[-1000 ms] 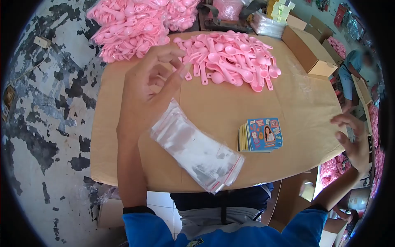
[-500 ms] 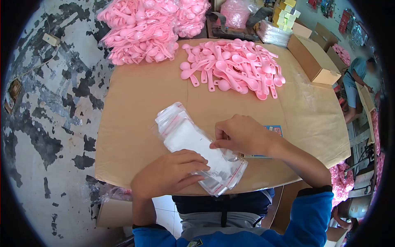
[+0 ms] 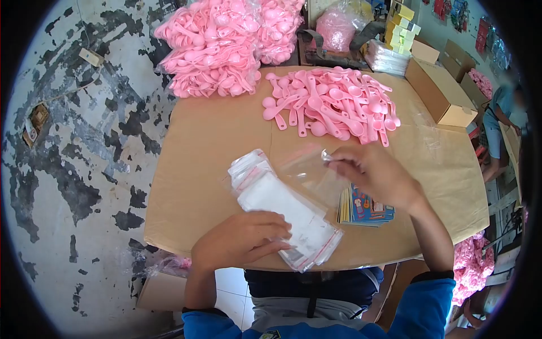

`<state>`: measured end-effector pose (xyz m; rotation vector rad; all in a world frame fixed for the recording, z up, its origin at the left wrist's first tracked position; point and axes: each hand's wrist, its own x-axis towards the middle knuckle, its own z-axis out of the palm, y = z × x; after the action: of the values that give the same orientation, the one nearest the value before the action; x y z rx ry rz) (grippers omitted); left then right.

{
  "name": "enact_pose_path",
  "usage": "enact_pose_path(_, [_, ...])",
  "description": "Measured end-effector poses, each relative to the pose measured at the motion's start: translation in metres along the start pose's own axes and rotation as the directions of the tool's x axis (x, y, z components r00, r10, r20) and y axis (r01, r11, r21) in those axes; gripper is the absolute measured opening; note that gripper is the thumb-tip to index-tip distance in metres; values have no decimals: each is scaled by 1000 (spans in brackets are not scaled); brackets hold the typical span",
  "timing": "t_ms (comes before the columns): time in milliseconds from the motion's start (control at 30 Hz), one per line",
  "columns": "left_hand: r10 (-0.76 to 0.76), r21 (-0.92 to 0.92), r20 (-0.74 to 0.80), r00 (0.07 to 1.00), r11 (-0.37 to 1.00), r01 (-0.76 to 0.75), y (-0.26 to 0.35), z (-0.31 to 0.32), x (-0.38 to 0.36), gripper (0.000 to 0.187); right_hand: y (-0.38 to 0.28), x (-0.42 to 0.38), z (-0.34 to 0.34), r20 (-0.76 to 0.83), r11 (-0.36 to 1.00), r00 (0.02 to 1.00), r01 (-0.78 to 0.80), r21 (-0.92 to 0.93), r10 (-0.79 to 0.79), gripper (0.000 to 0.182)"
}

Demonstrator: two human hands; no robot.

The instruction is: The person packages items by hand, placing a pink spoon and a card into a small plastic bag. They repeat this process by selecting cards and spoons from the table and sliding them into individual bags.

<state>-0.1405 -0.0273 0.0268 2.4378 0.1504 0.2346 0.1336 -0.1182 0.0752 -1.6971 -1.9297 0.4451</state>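
My left hand (image 3: 245, 236) lies over the lower left side of a stack of clear plastic bags (image 3: 276, 195), fingers stretched out and touching the stack. The bags have red-lined sealing strips at their ends. Pinched in my right hand (image 3: 375, 172) is the edge of one clear plastic bag (image 3: 310, 175), lifted and spread above the stack's right side. Partly beneath my right forearm sits a pile of blue printed cards (image 3: 367, 212) with yellowish edges. Farther back, a heap of pink plastic spoons (image 3: 333, 104) lies loose on the brown-covered table (image 3: 197, 147).
Big bags of pink spoons (image 3: 209, 48) stand at the back left. A cardboard box (image 3: 440, 93), a pack of clear bags (image 3: 387, 56) and stacked yellow boxes (image 3: 400, 28) are at the back right. Another person (image 3: 499, 121) sits at far right.
My right hand has moved up and right, drawing one clear bag off the stack. The card pile shows more now. My left hand stays on the stack, while the whole view has shifted slightly.
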Motion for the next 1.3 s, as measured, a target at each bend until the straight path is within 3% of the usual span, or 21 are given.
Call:
enact_pose_path(67, [85, 210, -265, 961, 977, -28, 21, -15, 17, 28, -6, -4, -24, 19, 998, 1000, 23, -53, -22, 12])
enact_pose_path(100, [148, 310, -379, 914, 950, -25, 33, -22, 29, 31, 1, -6, -32, 36, 984, 986, 166, -70, -163, 14])
enact_pose_path(167, [240, 309, -463, 853, 946, -99, 55, -26, 66, 33, -9, -12, -42, 150, 959, 968, 228, -169, -203, 13])
enact_pose_path(200, [230, 291, -380, 896, 949, -120, 55, -31, 78, 34, -15, -15, -48, 208, 940, 954, 262, -220, -217, 13])
enact_pose_path(233, [217, 271, -293, 931, 953, -136, 55, -36, 91, 35, -21, -16, -53, 163, 948, 964, 240, -208, -208, 13])
enact_pose_path(267, [141, 236, -59, 988, 964, -123, 46, -40, 102, 36, -26, -17, -58, 118, 956, 973, 219, -196, -199, 13])
enact_pose_path(300, [61, 208, 180, 982, 973, -99, 36, -41, 110, 38, -29, -19, -61, 74, 963, 979, 200, -182, -189, 14])
enact_pose_path(400, [34, -207, 117, 993, 978, -9, 3, -30, 119, 40, -12, -21, -57, -283, 999, 958, 43, -9, -44, 14])
enact_pose_path(433, [-68, -376, 98, 993, 921, 100, -5, -30, 121, 39, -7, -24, -62, -206, 994, 975, -96, -51, 84, 18])
enact_pose_path(500, [-287, -684, 118, 951, 671, 288, -20, -27, 122, 38, 39, -43, -51, -86, 987, 994, 50, -153, -63, 23])
enact_pose_path(567, [-285, -852, -23, 958, 507, 130, -38, -22, 128, 37, 61, -49, -41, 81, 995, 996, 51, -84, -44, 28])
enact_pose_path(633, [-339, -928, -141, 930, 372, -5, -41, -17, 133, 36, 67, -46, -36, 290, 985, 951, -140, 102, 105, 33])
enact_pose_path(700, [-423, -953, -210, 882, 290, -88, -35, -12, 136, 34, 64, -43, -41, 293, 975, 942, -201, 97, 165, 31])
enact_pose_path(800, [-383, -987, -159, 910, 98, -131, -38, -9, 138, 32, 66, -42, -37, 288, 956, 927, -277, 93, 240, 26])
enact_pose_path(833, [-399, -979, -188, 897, 145, -141, -37, -7, 139, 32, 70, -42, -34, 287, 951, 923, -294, 93, 257, 25])
enact_pose_path(933, [-440, -945, -274, 855, 289, -154, -31, 1, 141, 36, 87, -43, -22, 144, 979, 987, -99, 179, 74, 19])
enact_pose_path(1000, [-450, -910, -332, 829, 386, -154, -28, 6, 142, 39, 91, -38, -15, -17, 903, 989, -129, 409, 149, 19])
enact_pose_path(1033, [-460, -907, -340, 820, 391, -157, -28, 9, 142, 38, 90, -35, -12, -93, 849, 976, -123, 514, 197, 19])
enact_pose_path(1133, [-487, -896, -386, 783, 398, -195, -28, 13, 142, 35, 75, -30, -12, -166, 824, 922, -219, 522, 350, 20])
enact_pose_path(1300, [-533, -891, -430, 729, 380, -248, -19, 15, 142, 33, 63, -24, 8, -187, 717, 925, -117, 687, 330, 19])
